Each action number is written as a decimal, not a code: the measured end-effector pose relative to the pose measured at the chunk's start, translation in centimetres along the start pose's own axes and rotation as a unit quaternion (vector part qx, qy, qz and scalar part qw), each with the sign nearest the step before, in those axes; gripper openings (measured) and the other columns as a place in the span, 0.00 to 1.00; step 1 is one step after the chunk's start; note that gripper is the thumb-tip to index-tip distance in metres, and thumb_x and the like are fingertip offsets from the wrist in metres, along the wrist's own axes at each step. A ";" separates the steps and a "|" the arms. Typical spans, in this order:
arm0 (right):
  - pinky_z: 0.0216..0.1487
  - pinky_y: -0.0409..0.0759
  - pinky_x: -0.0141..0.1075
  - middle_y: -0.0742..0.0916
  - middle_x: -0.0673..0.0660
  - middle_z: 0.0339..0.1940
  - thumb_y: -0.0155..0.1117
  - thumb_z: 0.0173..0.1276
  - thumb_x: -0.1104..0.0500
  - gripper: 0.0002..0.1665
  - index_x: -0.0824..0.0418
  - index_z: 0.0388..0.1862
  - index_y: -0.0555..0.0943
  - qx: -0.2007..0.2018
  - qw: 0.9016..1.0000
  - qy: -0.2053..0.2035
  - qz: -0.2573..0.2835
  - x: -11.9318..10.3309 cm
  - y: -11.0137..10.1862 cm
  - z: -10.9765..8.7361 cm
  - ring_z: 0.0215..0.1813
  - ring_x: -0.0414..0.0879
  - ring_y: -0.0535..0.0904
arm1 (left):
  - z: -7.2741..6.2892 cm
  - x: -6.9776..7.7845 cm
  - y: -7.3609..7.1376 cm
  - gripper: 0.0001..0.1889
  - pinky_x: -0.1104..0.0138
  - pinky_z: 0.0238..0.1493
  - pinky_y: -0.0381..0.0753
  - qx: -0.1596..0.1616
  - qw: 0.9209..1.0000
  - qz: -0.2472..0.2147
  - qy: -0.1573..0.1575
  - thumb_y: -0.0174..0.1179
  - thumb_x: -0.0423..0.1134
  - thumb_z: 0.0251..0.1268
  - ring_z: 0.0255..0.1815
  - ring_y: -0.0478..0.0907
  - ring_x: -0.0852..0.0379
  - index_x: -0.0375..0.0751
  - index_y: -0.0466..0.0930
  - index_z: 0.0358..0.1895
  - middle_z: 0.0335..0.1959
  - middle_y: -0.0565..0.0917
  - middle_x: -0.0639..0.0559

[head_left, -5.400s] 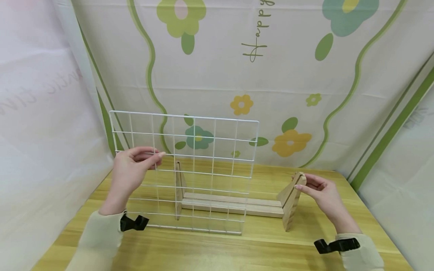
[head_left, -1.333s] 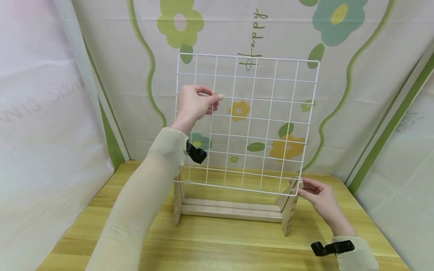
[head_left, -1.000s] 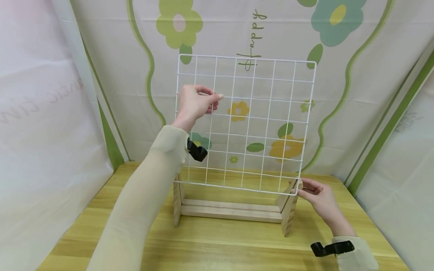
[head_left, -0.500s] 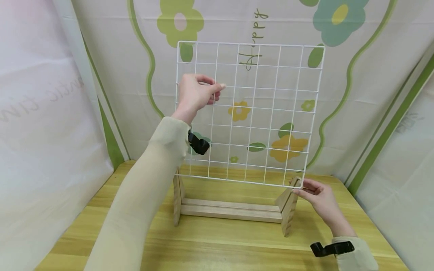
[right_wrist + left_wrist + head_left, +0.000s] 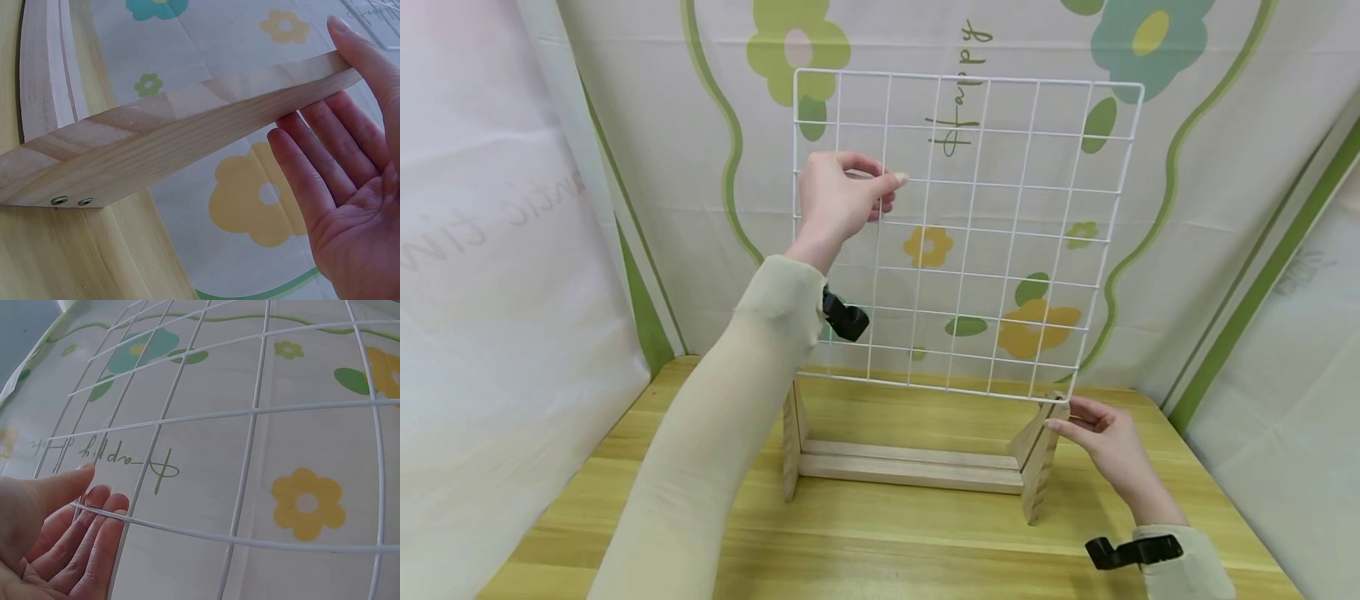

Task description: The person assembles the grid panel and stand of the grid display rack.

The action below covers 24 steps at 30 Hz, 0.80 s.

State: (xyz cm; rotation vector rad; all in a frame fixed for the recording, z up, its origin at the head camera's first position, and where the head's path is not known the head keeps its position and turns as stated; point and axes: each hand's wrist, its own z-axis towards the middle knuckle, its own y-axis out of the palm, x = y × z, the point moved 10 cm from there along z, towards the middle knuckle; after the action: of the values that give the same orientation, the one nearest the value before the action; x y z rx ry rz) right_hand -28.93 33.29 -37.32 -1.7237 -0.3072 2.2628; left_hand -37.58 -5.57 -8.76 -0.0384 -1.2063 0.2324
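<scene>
My left hand (image 5: pixel 844 196) pinches a white wire grid panel (image 5: pixel 974 183) left of its middle, thumb in front and fingers behind. The left wrist view shows that hand (image 5: pixel 62 537) at a wire crossing. The panel stands nearly upright above a wooden stand (image 5: pixel 910 471), made of two slanted side pieces joined by a grooved crossbar. My right hand (image 5: pixel 1105 442) holds the top of the stand's right side piece (image 5: pixel 1039 471) between thumb and fingers. The panel's lower right corner is at that top, close to the right thumb; contact is unclear. My left forearm hides the panel's lower left part.
The stand rests on a wood-grain table (image 5: pixel 850 550). A flower-printed cloth (image 5: pixel 880 50) hangs behind, with pale cloth walls at both sides. Black straps (image 5: pixel 1135 550) sit on both wrists. Two metal fasteners (image 5: pixel 59 200) show low on the side piece.
From low at the left, my left hand has carried the grid panel up and right over the stand. Lately the panel has risen further. My right hand keeps its hold on the stand.
</scene>
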 end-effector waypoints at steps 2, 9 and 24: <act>0.48 0.81 0.25 0.89 0.41 0.46 0.74 0.69 0.61 0.29 0.74 0.63 0.77 0.001 1.000 0.003 -0.007 0.0 0.0 0.0 0.47 0.36 0.86 | 0.1 0.2 0.1 0.12 0.64 0.38 0.88 -0.002 1.000 0.005 0.007 0.78 0.40 0.57 0.29 0.86 0.51 0.38 0.86 0.36 0.27 0.88 0.45; 0.48 0.81 0.25 0.88 0.39 0.48 0.73 0.69 0.59 0.33 0.76 0.66 0.74 -0.002 1.000 0.008 -0.011 0.1 -0.1 -0.1 0.48 0.36 0.85 | -0.1 0.0 0.2 0.11 0.66 0.36 0.88 0.003 1.000 0.013 0.009 0.78 0.39 0.57 0.28 0.85 0.53 0.38 0.87 0.35 0.26 0.87 0.45; 0.48 0.81 0.25 0.88 0.40 0.48 0.72 0.70 0.60 0.32 0.77 0.66 0.74 -0.004 1.000 0.004 -0.004 0.1 0.0 -0.1 0.48 0.36 0.86 | -0.1 0.0 0.4 0.10 0.68 0.33 0.86 0.014 0.999 0.031 0.015 0.78 0.41 0.57 0.29 0.86 0.52 0.40 0.87 0.34 0.26 0.87 0.47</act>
State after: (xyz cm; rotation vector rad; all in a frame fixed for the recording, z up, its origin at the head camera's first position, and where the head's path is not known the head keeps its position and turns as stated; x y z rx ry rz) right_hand -28.88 33.34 -37.37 -1.7310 -0.3205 2.2524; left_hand -37.52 -5.20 -8.87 -0.0539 -1.1728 0.3025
